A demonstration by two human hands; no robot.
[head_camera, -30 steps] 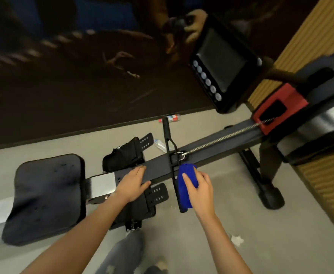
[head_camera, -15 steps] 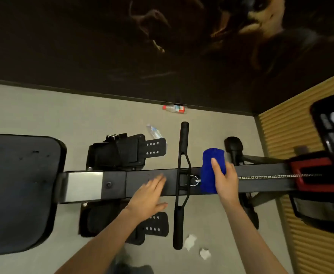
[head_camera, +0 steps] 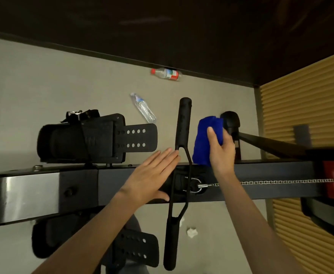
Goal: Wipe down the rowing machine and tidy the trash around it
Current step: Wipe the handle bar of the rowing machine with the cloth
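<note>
we're over the rowing machine [head_camera: 79,186], its rail [head_camera: 270,172] running left to right across the floor [head_camera: 43,86]. our left hand [head_camera: 152,175] lies flat on the rail's top, fingers straight and together, tips at the far edge right beside the fork of the pull handle [head_camera: 183,123]. the handle lies crosswise over the rail, and its chain [head_camera: 280,182] stretches off to the right. our right hand [head_camera: 221,153] is just past the handle, fingers curled round the blue cloth [head_camera: 202,143], which is bunched against the rail's far edge. beyond that edge the far footrest [head_camera: 83,139] sits to the left, and the floor opens out towards the dark wall [head_camera: 162,26]. a crushed clear bottle [head_camera: 143,107] lies between footrest and handle, and a red-capped bottle [head_camera: 165,73] lies right at the wall's foot. on the near side the other footrest [head_camera: 134,252] crowds the left, and a crumpled paper scrap [head_camera: 191,232] sits on bare floor just right of the handle's near grip. the slatted panel [head_camera: 300,107] closes off the floor's right edge.
</note>
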